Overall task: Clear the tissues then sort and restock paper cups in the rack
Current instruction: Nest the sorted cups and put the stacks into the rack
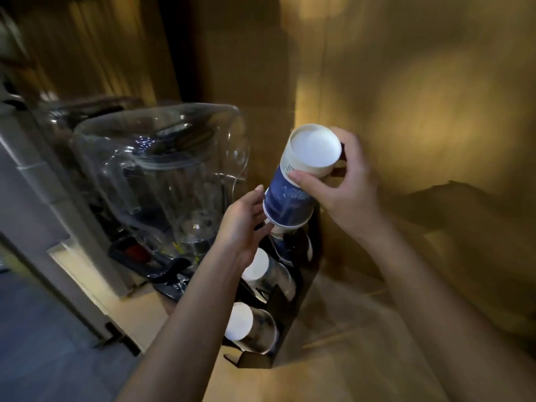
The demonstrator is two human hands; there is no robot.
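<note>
My right hand (346, 184) grips an upside-down stack of blue-and-white paper cups (298, 181) near its white bottom end. The stack's open end points down into the top slot of a black cup rack (293, 309) on the wooden counter. My left hand (246, 224) touches the lower rim of the stack with its fingers spread, steadying it. Two lower rack slots each hold cups lying with white bottoms facing me, an upper stack (268, 274) and a lower stack (251, 326). No tissues are visible.
A large clear glass pitcher (162, 175) stands just left of the rack, over a dark tray (162, 268) with small items. A wooden wall (406, 82) rises behind. The counter edge and grey floor (43, 343) lie at the left.
</note>
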